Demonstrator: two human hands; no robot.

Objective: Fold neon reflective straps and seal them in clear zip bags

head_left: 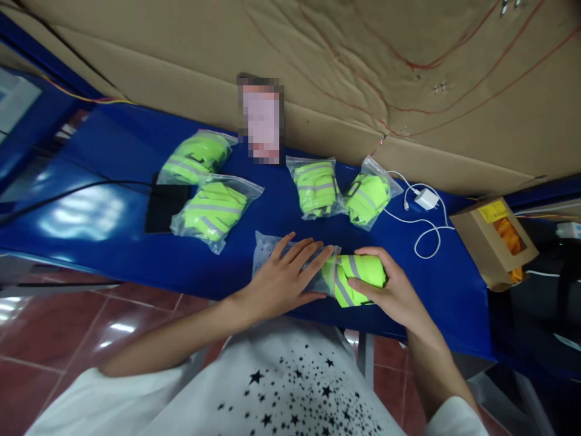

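Head view: the left hand [281, 278] is laid flat on a clear bag [265, 247], its fingers spread wide. A folded vest [363, 269] is gripped by the fingers of the right hand [394, 293], just beside the left fingertips, at the bag's mouth, on the blue bench [272, 212]. Four bagged vests [318, 188] are seen beyond the fingers; a charger [426, 198] and a box [481, 242] are placed to their right.
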